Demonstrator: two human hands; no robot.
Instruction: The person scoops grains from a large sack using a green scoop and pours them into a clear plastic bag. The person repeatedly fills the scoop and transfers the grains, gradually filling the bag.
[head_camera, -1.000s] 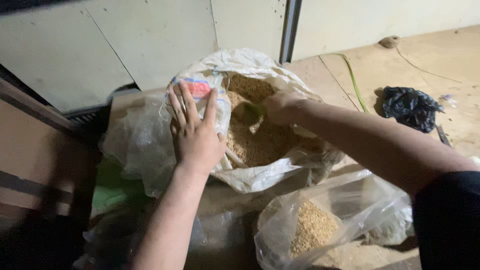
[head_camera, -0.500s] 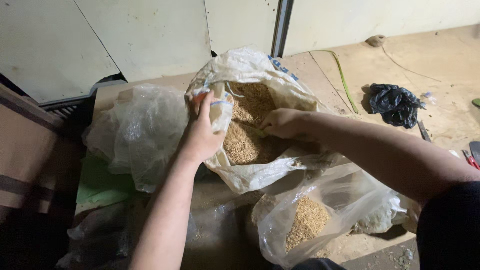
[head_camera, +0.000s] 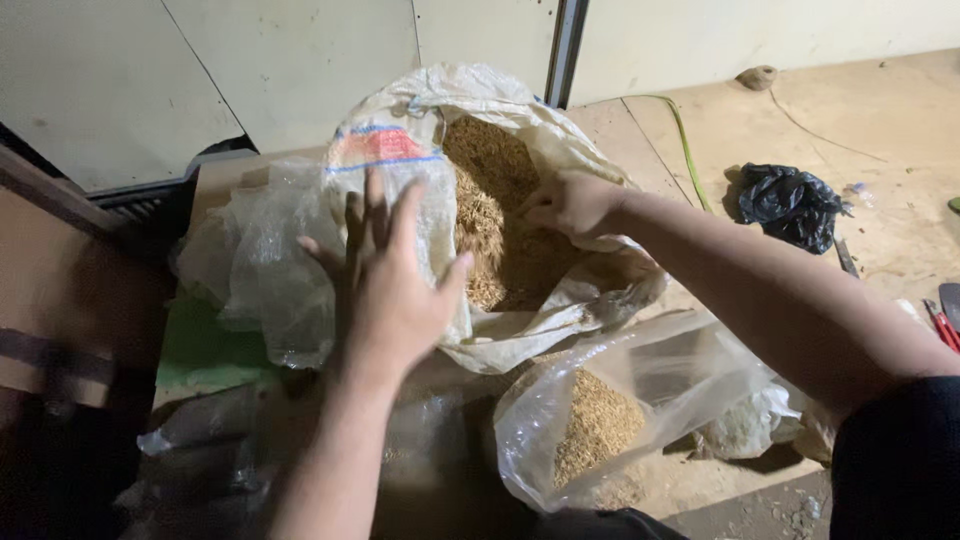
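Head view: the left hand (head_camera: 395, 285), fingers spread and holding nothing, presses the woven sack (head_camera: 420, 170) wall; the right hand (head_camera: 570, 205) pinches the far rim, over the grain (head_camera: 495, 215). Keeping the mouth spread wide avoids spillage. Open floor (head_camera: 860, 130) lies right; a clear bag (head_camera: 620, 410) crowds the near side.

I see dim, warm light falling from above and ahead, brightest on the pale wall panels (head_camera: 300, 60) and the woven sack (head_camera: 480, 110). My left hand (head_camera: 390, 290) looks slightly motion-blurred. The lower left corner sinks into deep shadow, and glare streaks the clear plastic bag (head_camera: 640, 390).
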